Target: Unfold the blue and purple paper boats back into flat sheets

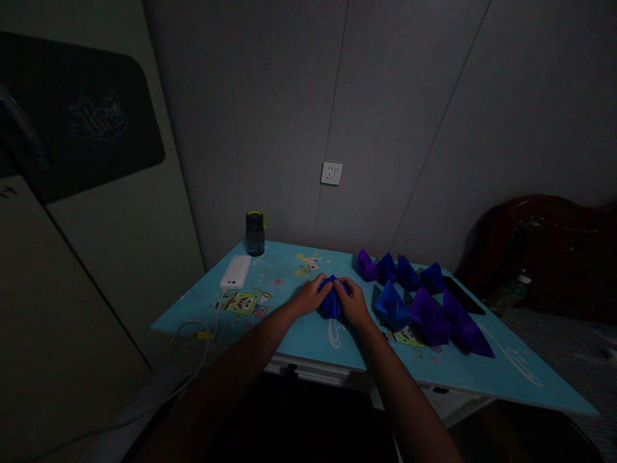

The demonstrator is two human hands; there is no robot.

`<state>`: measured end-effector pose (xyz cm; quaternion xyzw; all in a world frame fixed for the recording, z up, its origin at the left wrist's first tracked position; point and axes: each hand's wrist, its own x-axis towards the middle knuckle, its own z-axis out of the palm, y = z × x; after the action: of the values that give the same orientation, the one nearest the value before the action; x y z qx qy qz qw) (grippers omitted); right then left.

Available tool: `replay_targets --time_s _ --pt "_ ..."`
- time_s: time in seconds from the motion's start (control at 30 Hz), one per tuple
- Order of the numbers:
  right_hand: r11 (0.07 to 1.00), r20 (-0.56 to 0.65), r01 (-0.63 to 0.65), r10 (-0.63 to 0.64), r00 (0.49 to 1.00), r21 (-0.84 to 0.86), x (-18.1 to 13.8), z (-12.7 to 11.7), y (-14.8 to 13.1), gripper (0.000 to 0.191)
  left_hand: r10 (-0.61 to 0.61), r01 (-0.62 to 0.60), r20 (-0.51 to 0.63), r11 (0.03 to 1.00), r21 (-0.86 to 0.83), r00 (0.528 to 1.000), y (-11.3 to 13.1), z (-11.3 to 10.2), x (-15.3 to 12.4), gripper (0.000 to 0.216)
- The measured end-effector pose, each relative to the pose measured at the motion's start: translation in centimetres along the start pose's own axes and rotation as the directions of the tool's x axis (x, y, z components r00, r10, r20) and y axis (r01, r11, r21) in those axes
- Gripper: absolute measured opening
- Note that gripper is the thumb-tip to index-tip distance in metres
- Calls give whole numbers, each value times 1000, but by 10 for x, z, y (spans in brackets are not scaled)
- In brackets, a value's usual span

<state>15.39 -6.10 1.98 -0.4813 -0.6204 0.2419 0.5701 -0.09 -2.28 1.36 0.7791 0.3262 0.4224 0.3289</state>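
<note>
A folded piece of dark blue paper (pixel 331 305) is held over the middle of the light blue table (pixel 289 337). My left hand (pixel 309 296) grips it from the left and my right hand (pixel 353 303) from the right, with both thumbs meeting near its top. The fingers behind the paper are partly hidden. To the right of my right hand sits a blue paper boat (pixel 393 307), beside a purple paper boat (pixel 430 317) and a longer purple one (pixel 465 325). Several more blue and purple folded boats (pixel 407 273) stand behind them.
A white power bank (pixel 236 272) with a cable (pixel 212 328) lies on the left, the cable hanging over the front edge. Behind it stands a dark water bottle (pixel 255 233). A black flat device (pixel 463 296) lies at the right edge. The wall (pixel 289 128) rises behind the table.
</note>
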Motion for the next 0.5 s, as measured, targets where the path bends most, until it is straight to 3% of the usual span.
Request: replay_targets --time_s 0.33,0.5 --pt "985 -62 -118 127 990 125 7 -2 3 36 -64 63 13 997 41 998 9 1 2 28" --pt "983 -114 -105 123 986 149 8 -1 3 34 -92 92 -10 995 45 996 13 2 3 25"
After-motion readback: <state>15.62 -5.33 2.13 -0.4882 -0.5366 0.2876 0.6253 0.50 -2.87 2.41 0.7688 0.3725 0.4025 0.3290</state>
